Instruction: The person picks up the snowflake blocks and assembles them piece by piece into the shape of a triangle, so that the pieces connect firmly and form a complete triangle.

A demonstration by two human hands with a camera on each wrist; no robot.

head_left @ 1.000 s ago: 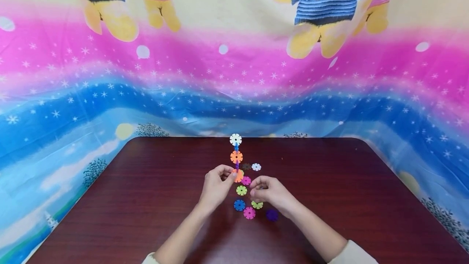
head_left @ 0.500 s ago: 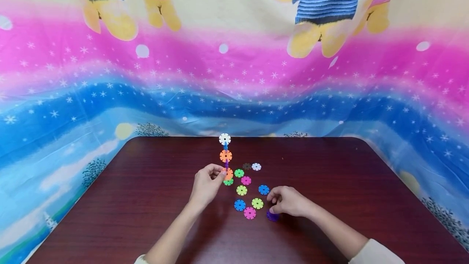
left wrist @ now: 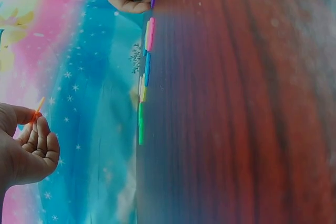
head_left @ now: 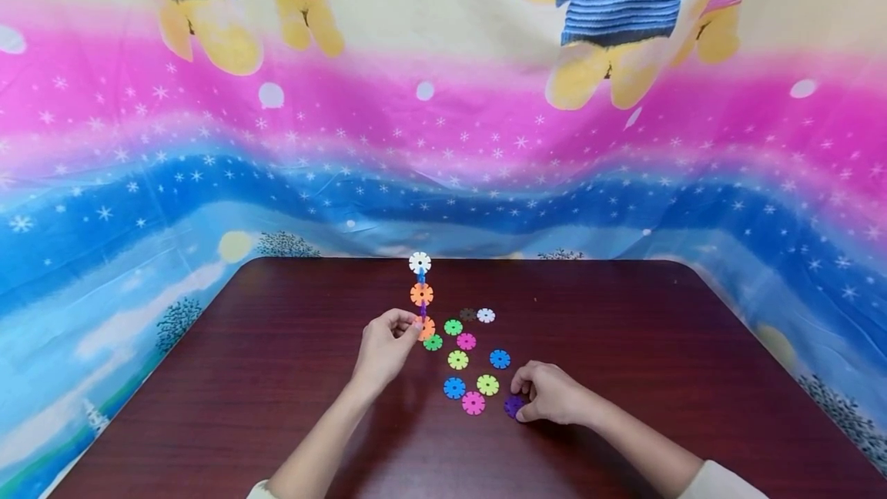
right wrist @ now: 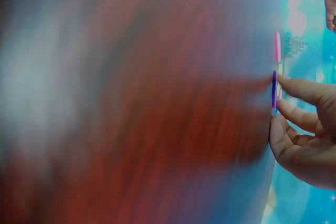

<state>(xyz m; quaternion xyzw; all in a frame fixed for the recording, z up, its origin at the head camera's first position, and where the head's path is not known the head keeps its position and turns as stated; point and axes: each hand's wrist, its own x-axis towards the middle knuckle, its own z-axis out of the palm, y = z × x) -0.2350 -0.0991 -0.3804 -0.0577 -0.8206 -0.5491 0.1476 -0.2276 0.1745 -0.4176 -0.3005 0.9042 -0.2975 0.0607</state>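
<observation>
My left hand pinches the bottom orange disc of an upright chain of snowflake discs, topped by a white disc. In the left wrist view the left hand holds that orange disc edge-on. My right hand rests on the table with curled fingers pinching a purple disc that lies flat. The right wrist view shows the right hand with fingertips at both ends of the purple disc.
Several loose discs lie between my hands on the dark red table: green, pink, yellow-green, blue, blue, pink, white. A colourful printed cloth hangs behind the table.
My right hand left the middle of the pile and moved right and down onto the purple disc. My left hand shifted the chain a little to the left.
</observation>
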